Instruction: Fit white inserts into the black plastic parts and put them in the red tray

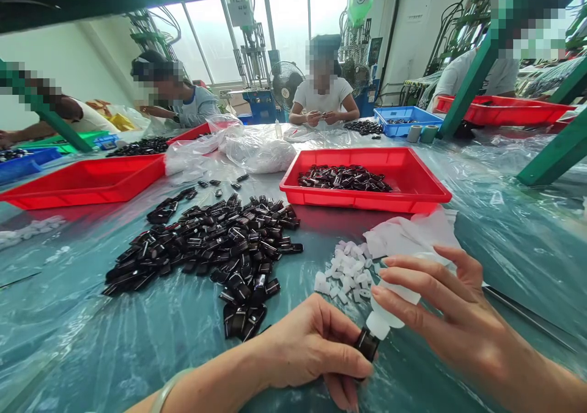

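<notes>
Near the bottom centre, my left hand (316,346) pinches a small black part (367,343) between thumb and fingers. My right hand (440,306) is wrapped round a translucent white bottle (397,300), tilted downward so its white cap end meets the top of the black part. Just beyond my hands lies a small pile of white pieces (351,269), beside a crumpled white cloth (413,232). A large heap of black parts (229,235) spreads over the plastic-covered table to the left.
A red tray (367,204) holding many black parts stands behind the white pieces. Another red tray (82,183) is at the left. A dark metal tool (527,315) lies right of my right hand. Clear plastic bags (257,150) lie farther back. Several people sit around the table.
</notes>
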A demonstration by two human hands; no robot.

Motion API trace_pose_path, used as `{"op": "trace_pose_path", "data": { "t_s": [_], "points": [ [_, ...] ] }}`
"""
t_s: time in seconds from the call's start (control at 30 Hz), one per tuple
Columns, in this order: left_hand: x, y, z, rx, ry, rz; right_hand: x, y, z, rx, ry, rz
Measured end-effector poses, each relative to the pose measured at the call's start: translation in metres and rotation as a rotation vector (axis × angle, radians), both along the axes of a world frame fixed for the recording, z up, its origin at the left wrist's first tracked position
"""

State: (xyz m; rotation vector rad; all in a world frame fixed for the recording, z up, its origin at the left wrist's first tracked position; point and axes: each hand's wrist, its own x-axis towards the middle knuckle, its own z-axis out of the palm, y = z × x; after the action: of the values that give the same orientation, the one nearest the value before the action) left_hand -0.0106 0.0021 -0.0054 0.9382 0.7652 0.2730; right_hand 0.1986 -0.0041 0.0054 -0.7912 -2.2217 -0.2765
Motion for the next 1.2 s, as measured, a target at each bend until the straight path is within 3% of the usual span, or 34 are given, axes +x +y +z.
{"op": "trace_pose_path", "data": {
  "t_s": [0.7,1.2],
  "points": [
    [-0.0005,-0.0002,-0.0016,-0.002,0.033,0.0,0.0025,0.0031,0.0025,-0.04,0.028,0.051],
    [0.0008,-0.0012,-0.0039,0.001,0.084,-0.025,-0.0061,0.0026,0.0029,-0.043,0.081,0.007]
  ]
}}
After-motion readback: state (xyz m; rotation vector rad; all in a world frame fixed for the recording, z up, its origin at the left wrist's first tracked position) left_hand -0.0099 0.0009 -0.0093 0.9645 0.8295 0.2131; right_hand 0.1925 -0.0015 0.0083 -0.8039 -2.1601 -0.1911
